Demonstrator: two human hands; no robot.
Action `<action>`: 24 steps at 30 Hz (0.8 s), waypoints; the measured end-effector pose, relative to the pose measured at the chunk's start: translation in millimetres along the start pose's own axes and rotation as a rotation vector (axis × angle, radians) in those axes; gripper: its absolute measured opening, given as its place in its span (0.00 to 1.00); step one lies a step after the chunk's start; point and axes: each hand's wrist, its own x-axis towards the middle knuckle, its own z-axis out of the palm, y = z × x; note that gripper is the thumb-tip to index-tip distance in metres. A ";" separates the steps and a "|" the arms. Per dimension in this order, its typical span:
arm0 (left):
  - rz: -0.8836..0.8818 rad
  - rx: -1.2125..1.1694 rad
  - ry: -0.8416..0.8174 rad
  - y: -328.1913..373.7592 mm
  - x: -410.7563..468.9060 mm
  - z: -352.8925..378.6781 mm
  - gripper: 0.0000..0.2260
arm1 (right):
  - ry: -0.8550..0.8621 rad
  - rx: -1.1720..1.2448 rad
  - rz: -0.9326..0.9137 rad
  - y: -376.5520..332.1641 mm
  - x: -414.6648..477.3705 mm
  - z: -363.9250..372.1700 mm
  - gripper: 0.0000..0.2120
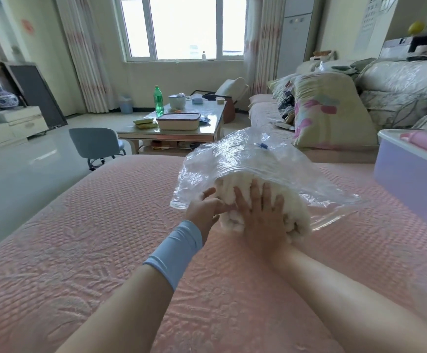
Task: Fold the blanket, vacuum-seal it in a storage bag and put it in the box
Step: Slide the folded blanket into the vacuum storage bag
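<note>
On the pink bedspread [105, 238], a right hand [263, 217], fingers spread flat, presses the folded white blanket [301, 224] — soft, light, squashy by the look of it — into the slippery clear storage bag [245, 154], whose mouth edge, likely the surest hold, the left hand [203, 208] seems to pinch.

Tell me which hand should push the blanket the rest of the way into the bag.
Right. The right hand lies flat with fingers spread on the exposed end of the blanket, probably ready to push. The left hand pinches the mouth of the storage bag, holding it open.
</note>
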 end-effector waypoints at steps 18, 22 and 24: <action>0.689 2.075 0.172 -21.9 63.4 17.6 0.06 | 0.345 -0.055 -0.224 67.6 44.8 46.3 0.27; 0.561 2.134 0.014 -25.1 62.0 -2.9 0.17 | 0.235 -0.149 -0.319 47.9 48.9 47.8 0.21; 0.566 2.123 -0.035 -13.3 57.3 -16.9 0.18 | 0.174 -0.224 -0.328 51.2 58.6 43.9 0.20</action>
